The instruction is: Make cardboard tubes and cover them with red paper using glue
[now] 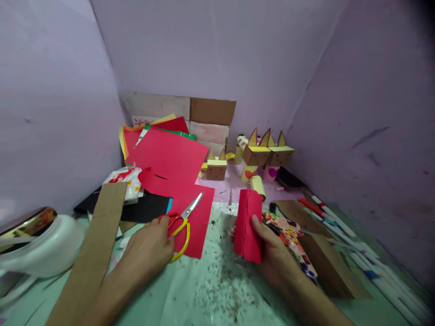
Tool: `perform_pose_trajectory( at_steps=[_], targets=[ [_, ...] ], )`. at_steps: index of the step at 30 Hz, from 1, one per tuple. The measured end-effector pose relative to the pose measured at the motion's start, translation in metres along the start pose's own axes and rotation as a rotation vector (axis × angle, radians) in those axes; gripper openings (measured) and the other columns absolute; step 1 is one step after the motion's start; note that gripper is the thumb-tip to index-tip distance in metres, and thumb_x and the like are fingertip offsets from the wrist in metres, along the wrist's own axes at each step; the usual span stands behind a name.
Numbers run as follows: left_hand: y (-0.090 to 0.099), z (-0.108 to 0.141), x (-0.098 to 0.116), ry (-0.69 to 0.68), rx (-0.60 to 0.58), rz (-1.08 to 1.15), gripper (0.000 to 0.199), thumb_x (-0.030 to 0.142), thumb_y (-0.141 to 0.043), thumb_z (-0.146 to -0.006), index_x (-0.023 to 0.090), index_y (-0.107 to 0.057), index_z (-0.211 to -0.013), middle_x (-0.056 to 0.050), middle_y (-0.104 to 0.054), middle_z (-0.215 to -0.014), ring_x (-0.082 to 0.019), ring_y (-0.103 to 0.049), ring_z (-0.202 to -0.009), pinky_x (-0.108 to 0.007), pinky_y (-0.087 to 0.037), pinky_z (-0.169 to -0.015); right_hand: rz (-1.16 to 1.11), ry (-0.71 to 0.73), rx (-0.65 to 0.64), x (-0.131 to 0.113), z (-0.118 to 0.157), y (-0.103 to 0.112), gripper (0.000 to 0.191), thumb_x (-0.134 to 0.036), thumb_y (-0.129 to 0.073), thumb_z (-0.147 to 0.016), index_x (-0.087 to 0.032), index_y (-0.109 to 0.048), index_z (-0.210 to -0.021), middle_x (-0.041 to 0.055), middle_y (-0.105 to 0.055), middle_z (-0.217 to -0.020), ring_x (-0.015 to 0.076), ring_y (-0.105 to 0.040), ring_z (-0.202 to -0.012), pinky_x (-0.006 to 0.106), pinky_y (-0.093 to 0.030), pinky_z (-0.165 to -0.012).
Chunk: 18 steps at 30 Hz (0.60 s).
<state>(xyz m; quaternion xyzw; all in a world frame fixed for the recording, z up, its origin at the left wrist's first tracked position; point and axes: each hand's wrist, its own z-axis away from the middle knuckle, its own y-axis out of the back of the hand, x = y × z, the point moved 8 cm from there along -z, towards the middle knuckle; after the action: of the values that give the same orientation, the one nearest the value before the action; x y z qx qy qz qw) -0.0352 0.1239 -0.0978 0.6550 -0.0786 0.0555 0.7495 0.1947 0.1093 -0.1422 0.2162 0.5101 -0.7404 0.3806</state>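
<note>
My right hand is wrapped round a red paper-covered tube, held upright above the table with its thumb on the near side. The tube's upper rim looks uneven. On the left, my left hand has its fingers closed at the red handle loop of a pair of scissors. Their other loop is yellow, and the blades point up and right, almost together. Beneath the scissors lies a red paper sheet; a larger red sheet leans behind it.
Box-headed cardboard figures stand at the back, beside a short pale yellow tube. A cardboard strip and a white rounded object are at left. Markers and cardboard pieces lie along the right wall.
</note>
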Motion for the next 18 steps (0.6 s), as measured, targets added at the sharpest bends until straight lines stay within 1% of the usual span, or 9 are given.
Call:
perform_pose_trajectory(
  at_steps=[1,2,4,7,10,12,16,18],
  targets=[
    [-0.003,-0.002,-0.001,0.000,-0.035,-0.018,0.043,0.016,-0.043,-0.074,0.011,-0.055,-0.115,-0.021,-0.062,-0.103,-0.038,-0.061,-0.091,-0.049,-0.045,-0.075,-0.001,0.005,0.000,-0.001,0.000,0.000,0.027,-0.041,-0.070,-0.073,-0.015,-0.062,-0.077,0.0076,-0.071,-0.066,0.0177,-0.064,-0.055,0.025,-0.051,-0.048],
    [-0.006,-0.002,-0.001,-0.004,-0.045,-0.018,0.048,0.014,-0.045,-0.071,0.013,-0.053,-0.118,-0.021,-0.061,-0.106,-0.038,-0.061,-0.092,-0.047,-0.045,-0.074,-0.001,0.005,0.002,-0.001,-0.001,0.001,0.025,-0.039,-0.066,-0.077,-0.015,-0.062,-0.077,0.0078,-0.070,-0.065,0.0175,-0.064,-0.055,0.025,-0.051,-0.049],
    [-0.009,-0.002,0.003,-0.005,-0.021,-0.011,0.054,0.012,-0.046,-0.067,0.013,-0.051,-0.121,-0.022,-0.060,-0.108,-0.038,-0.061,-0.094,-0.045,-0.044,-0.074,0.006,0.006,0.004,-0.001,-0.002,0.001,0.022,-0.036,-0.060,-0.082,-0.015,-0.061,-0.075,0.0076,-0.070,-0.064,0.0176,-0.064,-0.054,0.026,-0.051,-0.049],
    [-0.011,-0.001,0.007,0.011,0.024,0.008,0.049,0.016,-0.047,-0.069,0.013,-0.053,-0.118,-0.023,-0.061,-0.102,-0.038,-0.062,-0.089,-0.042,-0.043,-0.069,0.021,0.030,-0.025,-0.004,-0.006,0.001,0.020,-0.033,-0.057,-0.084,-0.015,-0.061,-0.076,0.0053,-0.067,-0.060,0.0176,-0.064,-0.053,0.026,-0.050,-0.048],
    [-0.008,-0.002,0.006,0.037,0.059,0.078,0.043,0.025,-0.052,-0.069,0.018,-0.057,-0.112,-0.018,-0.066,-0.093,-0.037,-0.063,-0.085,-0.039,-0.043,-0.065,0.032,0.043,-0.092,-0.005,-0.008,-0.002,0.019,-0.032,-0.058,-0.083,-0.015,-0.061,-0.077,0.0041,-0.067,-0.059,0.0165,-0.063,-0.052,0.025,-0.049,-0.048],
    [-0.003,-0.003,0.001,0.063,0.092,0.155,0.046,0.028,-0.055,-0.067,0.020,-0.057,-0.112,-0.016,-0.068,-0.092,-0.037,-0.063,-0.088,-0.037,-0.042,-0.067,0.032,0.043,-0.119,-0.003,-0.008,-0.003,0.019,-0.032,-0.059,-0.083,-0.014,-0.061,-0.076,0.0043,-0.067,-0.059,0.0155,-0.062,-0.051,0.024,-0.048,-0.049],
    [0.009,-0.007,-0.014,0.134,0.203,0.394,0.058,0.028,-0.059,-0.061,0.019,-0.053,-0.118,-0.016,-0.066,-0.100,-0.038,-0.060,-0.096,-0.038,-0.041,-0.071,0.026,0.046,-0.143,-0.003,-0.008,-0.005,0.021,-0.033,-0.061,-0.082,-0.013,-0.061,-0.075,0.0050,-0.067,-0.059,0.0149,-0.061,-0.050,0.023,-0.047,-0.048],
    [0.011,-0.008,-0.020,0.162,0.244,0.577,0.059,0.029,-0.060,-0.060,0.017,-0.050,-0.117,-0.013,-0.065,-0.092,-0.033,-0.061,-0.090,-0.035,-0.042,-0.068,0.027,0.040,-0.150,-0.002,-0.007,-0.006,0.022,-0.034,-0.061,-0.082,-0.013,-0.062,-0.076,0.0056,-0.067,-0.061,0.0150,-0.062,-0.051,0.023,-0.048,-0.049]
  ],
)
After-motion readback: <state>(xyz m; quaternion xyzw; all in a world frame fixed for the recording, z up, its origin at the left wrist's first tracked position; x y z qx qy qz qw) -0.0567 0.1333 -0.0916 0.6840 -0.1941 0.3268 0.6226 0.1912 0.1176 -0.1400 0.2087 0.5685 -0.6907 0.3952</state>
